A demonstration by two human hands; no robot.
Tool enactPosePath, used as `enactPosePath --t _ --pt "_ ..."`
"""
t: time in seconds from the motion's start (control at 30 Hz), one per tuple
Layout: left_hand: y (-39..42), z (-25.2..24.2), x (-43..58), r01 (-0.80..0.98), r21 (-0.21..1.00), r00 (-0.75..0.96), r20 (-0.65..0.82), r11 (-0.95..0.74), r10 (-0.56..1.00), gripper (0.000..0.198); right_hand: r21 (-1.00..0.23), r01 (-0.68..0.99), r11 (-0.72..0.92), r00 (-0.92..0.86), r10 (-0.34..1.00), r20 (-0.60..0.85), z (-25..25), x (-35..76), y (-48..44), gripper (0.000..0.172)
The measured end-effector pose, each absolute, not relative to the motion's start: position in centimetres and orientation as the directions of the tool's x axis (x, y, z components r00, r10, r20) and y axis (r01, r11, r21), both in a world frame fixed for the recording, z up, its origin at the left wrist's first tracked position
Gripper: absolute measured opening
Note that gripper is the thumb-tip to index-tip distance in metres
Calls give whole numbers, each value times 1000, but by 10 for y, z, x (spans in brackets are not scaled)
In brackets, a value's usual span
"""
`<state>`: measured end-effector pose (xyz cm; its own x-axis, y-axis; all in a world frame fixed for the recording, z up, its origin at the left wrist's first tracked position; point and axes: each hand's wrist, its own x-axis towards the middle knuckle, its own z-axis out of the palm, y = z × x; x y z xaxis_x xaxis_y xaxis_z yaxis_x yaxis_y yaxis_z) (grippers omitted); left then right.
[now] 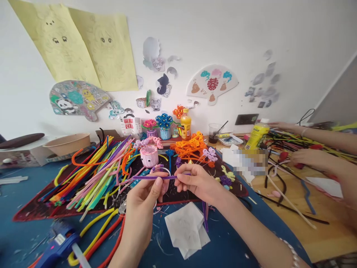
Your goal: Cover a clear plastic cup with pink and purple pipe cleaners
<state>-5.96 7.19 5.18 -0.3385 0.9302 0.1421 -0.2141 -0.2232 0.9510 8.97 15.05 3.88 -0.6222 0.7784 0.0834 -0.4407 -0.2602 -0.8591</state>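
One purple pipe cleaner (141, 178) stretches level above the blue counter (231, 230). The left hand (142, 196) and right hand (198, 182) each pinch it between nearly closed fingers (158, 181). White paper (182, 227) lies on the counter below.

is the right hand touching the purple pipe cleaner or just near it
Touching: the head view shows the right hand pinching the purple pipe cleaner between thumb and fingers, with no gap at the fingertips.

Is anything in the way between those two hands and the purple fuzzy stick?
Nothing visible is: the left hand and right hand both hold the purple pipe cleaner, with an uncovered stretch showing between them.
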Motion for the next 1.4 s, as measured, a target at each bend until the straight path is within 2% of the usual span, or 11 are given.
enactPosePath --t 0.23,0.5,0.67,0.83,1.17,1.4 --pt "71 50 -60 -276 943 -276 105 -184 955 36 -728 -571 -379 -577 816 28 37 82 147 33" --pt "67 46 -57 -194 964 -52 176 -183 983 37 -854 -505 -125 -497 851 169 39 83 142 35" --pt "67 46 -57 -69 987 78 147 -142 986 43 -891 -453 -40 -523 821 230 35 86 145 35" --pt "64 53 -55 -104 993 125 75 -62 989 43 -901 -430 -53 -589 773 235 30 88 147 32" --pt "61 52 -58 -175 985 168 41 -11 985 40 -916 -388 -101 -636 749 187 29 88 146 33" --pt "61 52 -59 -162 987 181 42 -12 983 37 -906 -403 -126 -665 721 196 30 88 147 29"
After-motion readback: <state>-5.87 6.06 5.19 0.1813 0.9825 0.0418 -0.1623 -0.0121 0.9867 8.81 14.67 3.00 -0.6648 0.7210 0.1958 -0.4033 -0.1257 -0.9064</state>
